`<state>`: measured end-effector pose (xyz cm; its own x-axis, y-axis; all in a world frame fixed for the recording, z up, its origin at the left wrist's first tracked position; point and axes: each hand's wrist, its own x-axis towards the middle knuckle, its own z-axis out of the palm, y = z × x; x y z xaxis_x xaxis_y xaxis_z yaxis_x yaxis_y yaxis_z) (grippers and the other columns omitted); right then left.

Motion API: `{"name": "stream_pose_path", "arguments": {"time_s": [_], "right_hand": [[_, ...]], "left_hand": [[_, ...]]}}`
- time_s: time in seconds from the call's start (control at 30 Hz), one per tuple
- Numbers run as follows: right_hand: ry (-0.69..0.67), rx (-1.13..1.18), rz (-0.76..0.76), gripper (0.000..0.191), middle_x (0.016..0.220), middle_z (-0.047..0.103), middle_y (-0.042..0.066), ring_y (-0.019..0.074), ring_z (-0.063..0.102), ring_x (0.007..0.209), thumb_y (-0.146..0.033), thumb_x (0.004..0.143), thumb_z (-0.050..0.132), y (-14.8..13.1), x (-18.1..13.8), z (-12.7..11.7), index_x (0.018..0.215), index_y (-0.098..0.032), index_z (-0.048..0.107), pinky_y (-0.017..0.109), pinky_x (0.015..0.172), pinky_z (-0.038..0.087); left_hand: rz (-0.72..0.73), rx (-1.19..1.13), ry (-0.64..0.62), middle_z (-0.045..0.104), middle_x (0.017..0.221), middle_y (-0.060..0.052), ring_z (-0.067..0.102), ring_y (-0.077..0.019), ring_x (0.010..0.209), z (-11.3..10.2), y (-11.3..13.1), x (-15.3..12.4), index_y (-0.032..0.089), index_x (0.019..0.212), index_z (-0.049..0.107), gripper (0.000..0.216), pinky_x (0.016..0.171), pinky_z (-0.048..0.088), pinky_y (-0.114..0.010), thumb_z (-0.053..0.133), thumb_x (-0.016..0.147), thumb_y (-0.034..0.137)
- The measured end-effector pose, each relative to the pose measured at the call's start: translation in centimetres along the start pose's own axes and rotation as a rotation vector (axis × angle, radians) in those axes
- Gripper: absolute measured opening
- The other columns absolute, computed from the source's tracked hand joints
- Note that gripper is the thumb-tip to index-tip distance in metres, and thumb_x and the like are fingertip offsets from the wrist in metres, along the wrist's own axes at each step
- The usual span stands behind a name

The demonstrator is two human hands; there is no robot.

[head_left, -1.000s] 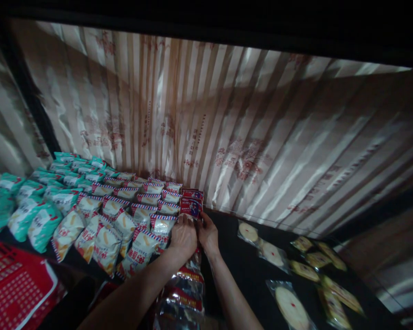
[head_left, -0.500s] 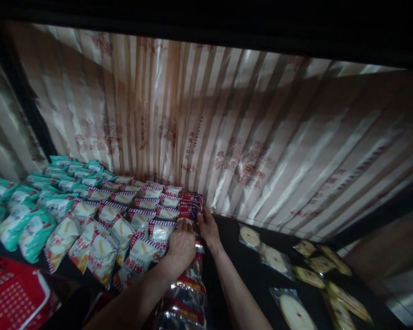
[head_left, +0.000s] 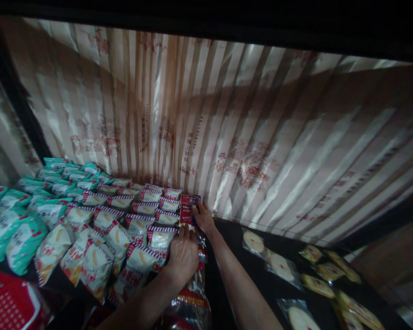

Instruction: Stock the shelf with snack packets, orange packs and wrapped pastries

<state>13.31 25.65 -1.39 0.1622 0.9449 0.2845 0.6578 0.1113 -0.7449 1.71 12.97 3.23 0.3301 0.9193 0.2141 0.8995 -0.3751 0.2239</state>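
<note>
Hands: right hand (head_left: 202, 217) gripping red packets (head_left: 187, 209) at shelf back; left hand (head_left: 183, 255) clasping clear multipack (head_left: 189, 298).

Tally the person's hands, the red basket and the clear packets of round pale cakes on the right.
left hand and right hand: 2
red basket: 1
clear packets of round pale cakes: 3
Total: 6

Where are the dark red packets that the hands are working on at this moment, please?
In the head view, the dark red packets stand centre-left at the shelf's back, right of the red-and-blue striped bags, touched by the right hand.
</note>
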Motion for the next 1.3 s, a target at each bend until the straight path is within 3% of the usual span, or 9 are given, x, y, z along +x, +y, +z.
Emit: {"name": "stream_pose_path", "arguments": {"time_s": [0.17,0.3,0.4,0.57,0.87,1.0,1.17,1.3], "right_hand": [[-0.206,-0.485,-0.052,0.047,0.147,0.028,0.007,0.0287,0.019,0.136,-0.04,0.088,0.039,-2.0,-0.6,-0.9,0.131,-0.023,0.045,0.047,0.104,0.024],[-0.292,-0.604,-0.224,0.043,0.144,0.036,0.004,0.0249,0.016,0.137,-0.039,0.091,0.033,-3.8,-0.4,-1.1,0.131,-0.029,0.044,0.047,0.105,0.02],[-0.365,-0.643,-0.304,0.042,0.14,0.041,0.002,0.0248,0.019,0.136,-0.039,0.092,0.031,-4.4,-0.3,-0.9,0.129,-0.03,0.046,0.046,0.105,0.018],[-0.382,-0.648,-0.264,0.044,0.139,0.043,0.005,0.0255,0.029,0.131,-0.039,0.092,0.029,-4.3,-0.2,-0.4,0.129,-0.025,0.047,0.046,0.104,0.019],[-0.454,-0.592,-0.328,0.04,0.136,0.046,0.008,0.0229,0.035,0.129,-0.036,0.092,0.031,-4.6,0.3,0.1,0.121,-0.021,0.054,0.045,0.104,0.021],[-0.413,-0.546,-0.332,0.042,0.134,0.048,0.011,0.022,0.038,0.127,-0.036,0.091,0.034,-4.4,0.4,0.2,0.124,-0.016,0.051,0.042,0.104,0.024],[-0.244,-0.54,-0.296,0.047,0.137,0.044,0.011,0.0229,0.028,0.133,-0.04,0.09,0.034,-3.8,-0.1,-0.5,0.128,-0.015,0.048,0.04,0.105,0.024],[-0.338,-0.61,-0.278,0.045,0.137,0.046,0.007,0.0241,0.03,0.132,-0.044,0.09,0.033,-3.7,-0.7,-0.9,0.127,-0.023,0.05,0.042,0.104,0.025]], "left_hand": [[-0.002,0.005,0.029,0.06,0.115,-0.019,0.052,-0.0275,0.111,0.1,-0.1,0.0,0.002,0.115,0.056,0.041,0.094,0.043,-0.037,0.041,0.078,0.011],[-0.016,-0.001,0.051,0.061,0.112,-0.019,0.053,-0.0275,0.107,0.3,-0.1,0.0,0.003,0.113,0.057,0.04,0.09,0.045,-0.037,0.04,0.078,0.01],[-0.01,-0.008,0.061,0.06,0.113,-0.018,0.053,-0.0281,0.107,0.5,-0.2,0.0,0.005,0.114,0.057,0.04,0.088,0.046,-0.038,0.04,0.078,0.011],[0.001,-0.068,0.054,0.06,0.112,-0.016,0.051,-0.0277,0.11,0.7,-0.3,0.2,0.007,0.112,0.058,0.037,0.09,0.045,-0.039,0.041,0.079,0.013],[-0.03,-0.088,0.073,0.059,0.112,-0.018,0.052,-0.0271,0.108,0.5,-0.3,0.4,0.006,0.109,0.059,0.036,0.091,0.045,-0.039,0.04,0.079,0.01],[-0.023,-0.069,0.082,0.061,0.108,-0.018,0.055,-0.0256,0.105,0.6,-0.3,0.4,0.006,0.111,0.058,0.038,0.093,0.043,-0.039,0.04,0.078,0.007],[-0.025,-0.061,0.1,0.063,0.104,-0.017,0.055,-0.0265,0.104,0.8,-0.2,0.3,0.006,0.112,0.058,0.039,0.092,0.045,-0.04,0.041,0.077,0.008],[-0.036,-0.052,0.058,0.061,0.109,-0.019,0.054,-0.0285,0.107,0.4,-0.1,0.4,0.004,0.11,0.059,0.037,0.089,0.046,-0.04,0.042,0.078,0.012]]}}
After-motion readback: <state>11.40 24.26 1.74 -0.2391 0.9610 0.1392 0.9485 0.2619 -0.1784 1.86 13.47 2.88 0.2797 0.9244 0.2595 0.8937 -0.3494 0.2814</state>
